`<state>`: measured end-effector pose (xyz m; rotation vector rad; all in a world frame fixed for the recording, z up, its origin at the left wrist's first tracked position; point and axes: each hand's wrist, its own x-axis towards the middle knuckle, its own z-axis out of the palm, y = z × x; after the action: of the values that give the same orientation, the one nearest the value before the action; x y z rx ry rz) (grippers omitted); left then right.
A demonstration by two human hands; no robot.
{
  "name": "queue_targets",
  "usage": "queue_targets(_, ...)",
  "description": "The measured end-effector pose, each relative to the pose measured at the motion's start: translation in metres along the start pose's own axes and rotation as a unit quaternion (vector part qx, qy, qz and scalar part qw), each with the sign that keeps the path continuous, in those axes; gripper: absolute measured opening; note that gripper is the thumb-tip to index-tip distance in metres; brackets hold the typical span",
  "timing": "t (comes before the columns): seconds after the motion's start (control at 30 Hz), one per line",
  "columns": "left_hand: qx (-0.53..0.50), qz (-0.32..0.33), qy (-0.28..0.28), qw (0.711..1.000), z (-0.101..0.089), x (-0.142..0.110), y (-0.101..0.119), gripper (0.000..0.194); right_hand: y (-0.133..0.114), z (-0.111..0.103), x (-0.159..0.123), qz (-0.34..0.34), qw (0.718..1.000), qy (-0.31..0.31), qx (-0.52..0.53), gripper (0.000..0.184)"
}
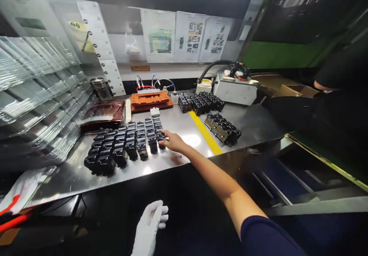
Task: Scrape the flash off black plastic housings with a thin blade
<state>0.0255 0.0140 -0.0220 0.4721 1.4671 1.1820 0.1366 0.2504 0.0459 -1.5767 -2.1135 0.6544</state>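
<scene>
My bare right hand (pixel 172 141) reaches across the metal bench. Its thumb and fingers close on the near end of the rightmost black moulded part (pixel 158 127) in a side-by-side row. Several more black moulded parts (pixel 115 142) stand to its left. My left hand (pixel 151 225), in a white glove, hangs below the bench's front edge with fingers loosely bent and nothing visible in it. Right of a yellow stripe (pixel 205 133) sits another group of black parts (pixel 222 129). A further black cluster (pixel 201 103) lies behind it.
An orange fixture (pixel 151 99) stands at the back, with a small white block (pixel 154 112) before it. Clear plastic trays (pixel 34 94) are stacked on the left. A grey box-shaped device (pixel 235 89) occupies the back right. A person in dark clothing (pixel 339 106) is at the right.
</scene>
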Motion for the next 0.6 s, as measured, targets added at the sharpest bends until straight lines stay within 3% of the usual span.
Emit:
queue_targets(0.1,0.011,0.018,0.012,1.0,0.002,0.0,-0.001,0.052,0.024,-0.03,-0.021,-0.006,0.999,0.032,0.02,0.05)
queue_targets(0.17,0.018,0.01,0.002,1.0,0.002,0.002,-0.002,0.049,0.056,-0.063,-0.042,0.044,0.994,0.097,0.002,0.043)
queue_targets(0.27,0.028,-0.019,-0.025,0.999,0.002,0.007,-0.004,0.047,0.112,-0.113,-0.067,0.157,0.964,0.21,-0.053,0.041)
queue_targets(0.33,0.037,-0.046,-0.059,0.996,0.007,0.01,-0.005,0.047,0.144,-0.133,-0.079,0.21,0.943,0.245,-0.078,0.042)
queue_targets(0.43,0.049,-0.061,-0.118,0.99,0.023,0.008,-0.005,0.044,0.177,-0.133,-0.088,0.231,0.941,0.235,-0.079,0.045)
queue_targets(0.6,0.058,-0.013,-0.17,0.984,0.061,-0.001,0.014,0.035,0.188,-0.094,-0.092,0.209,0.95,0.229,-0.036,0.039)
